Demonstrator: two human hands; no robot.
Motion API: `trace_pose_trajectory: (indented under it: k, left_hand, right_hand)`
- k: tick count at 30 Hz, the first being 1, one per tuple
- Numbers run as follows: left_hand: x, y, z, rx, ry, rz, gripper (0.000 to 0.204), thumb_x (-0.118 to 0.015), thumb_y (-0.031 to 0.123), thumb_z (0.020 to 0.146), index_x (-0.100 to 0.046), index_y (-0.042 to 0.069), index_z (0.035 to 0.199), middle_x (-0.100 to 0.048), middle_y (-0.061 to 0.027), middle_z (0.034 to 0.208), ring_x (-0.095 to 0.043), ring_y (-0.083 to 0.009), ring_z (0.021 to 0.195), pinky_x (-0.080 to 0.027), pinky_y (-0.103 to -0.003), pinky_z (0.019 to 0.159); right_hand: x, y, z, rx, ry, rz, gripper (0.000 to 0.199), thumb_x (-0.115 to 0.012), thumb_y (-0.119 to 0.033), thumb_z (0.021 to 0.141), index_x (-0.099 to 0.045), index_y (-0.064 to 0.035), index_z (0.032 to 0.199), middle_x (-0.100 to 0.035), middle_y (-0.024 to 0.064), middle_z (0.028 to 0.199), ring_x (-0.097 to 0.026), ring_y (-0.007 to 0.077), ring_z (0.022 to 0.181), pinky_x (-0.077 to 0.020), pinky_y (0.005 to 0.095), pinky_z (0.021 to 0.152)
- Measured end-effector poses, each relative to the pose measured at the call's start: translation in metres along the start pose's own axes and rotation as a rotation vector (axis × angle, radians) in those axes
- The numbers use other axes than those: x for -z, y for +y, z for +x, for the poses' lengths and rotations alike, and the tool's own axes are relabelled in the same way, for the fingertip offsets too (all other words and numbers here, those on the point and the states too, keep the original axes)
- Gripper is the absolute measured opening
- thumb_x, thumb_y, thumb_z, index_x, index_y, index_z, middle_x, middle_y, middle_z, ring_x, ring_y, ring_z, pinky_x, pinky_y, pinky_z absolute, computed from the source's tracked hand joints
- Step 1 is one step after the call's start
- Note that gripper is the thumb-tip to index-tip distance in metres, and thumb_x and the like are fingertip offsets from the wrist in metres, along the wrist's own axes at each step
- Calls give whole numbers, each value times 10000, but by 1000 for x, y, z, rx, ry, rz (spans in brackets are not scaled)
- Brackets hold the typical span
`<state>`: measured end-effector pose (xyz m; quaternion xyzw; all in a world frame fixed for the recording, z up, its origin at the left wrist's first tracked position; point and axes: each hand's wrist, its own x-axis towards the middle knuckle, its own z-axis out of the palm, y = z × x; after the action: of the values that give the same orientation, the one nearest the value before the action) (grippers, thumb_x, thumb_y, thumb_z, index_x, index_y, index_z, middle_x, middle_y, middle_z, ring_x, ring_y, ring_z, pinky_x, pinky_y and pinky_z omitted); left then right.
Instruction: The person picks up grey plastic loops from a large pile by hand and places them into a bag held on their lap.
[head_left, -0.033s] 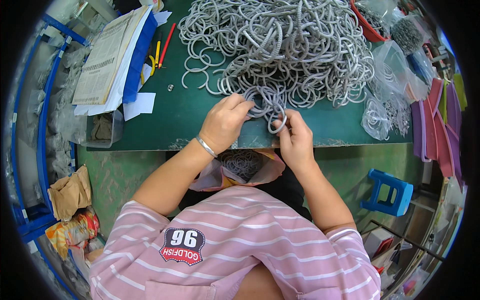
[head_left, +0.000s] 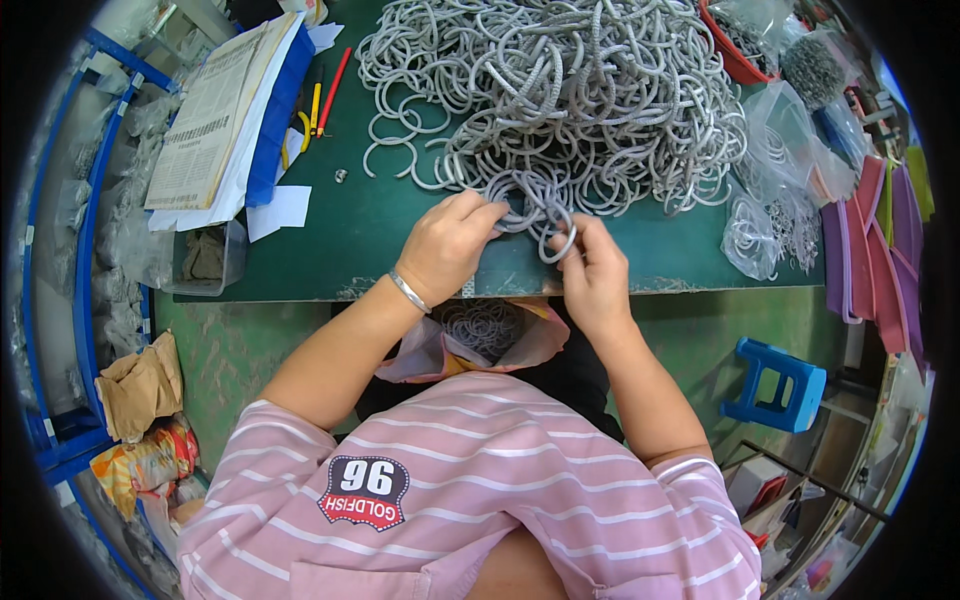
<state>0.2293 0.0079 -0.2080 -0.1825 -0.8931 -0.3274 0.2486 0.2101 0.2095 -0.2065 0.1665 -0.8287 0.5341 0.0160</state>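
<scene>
Both hands work at the near edge of a big tangled heap of grey rings, many of them bent like an open C, with textured surfaces. My right hand is closed, its thumb and fingers pinching one grey ring that hangs against a small cluster of rings. My left hand is closed at the left side of that cluster. Its fingertips press on the rings there and partly hide what they grip. Between my body and the table edge, an open sack holds more grey rings.
The heap lies on a green table. To the left are newspapers, a red pen, yellow-handled pliers and a clear plastic box. Plastic bags of small parts lie right. A blue stool stands on the floor.
My right hand has shifted very slightly, and the ring in its pinch has tilted a little. My left hand stays nearly still.
</scene>
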Motion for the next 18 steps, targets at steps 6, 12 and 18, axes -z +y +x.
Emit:
trace_pose_trajectory:
  k: [6, 12, 18]
  left_hand:
    - [48, 0, 48, -86, 204, 74, 124, -696, 6, 745, -640, 54, 845, -544, -91, 780, -591, -280, 696, -491, -354, 585]
    - [42, 11, 23, 130, -53, -124, 227, -674, 242, 856, -606, 32, 904, -590, -111, 824, -597, -284, 721, -481, -382, 656]
    - [9, 25, 6, 481, -141, -340, 291, -732, 146, 798, -551, -19, 954, -608, -95, 862, -600, -151, 662, -495, -271, 611]
  right_hand:
    - [1, -45, 20, -294, 87, 492, 147, -584, -164, 955, -600, -20, 975, -580, -16, 767, -517, 44, 644, -458, 216, 555]
    - [-18, -47, 3, 402, -112, -147, 134, -645, -1, 795, -560, -10, 899, -560, 139, 798, -530, 339, 742, -429, 408, 659]
    - [-18, -3, -15, 337, -82, -166, 184, -667, 29, 733, -605, -23, 898, -593, 126, 886, -545, 329, 866, -440, 402, 746]
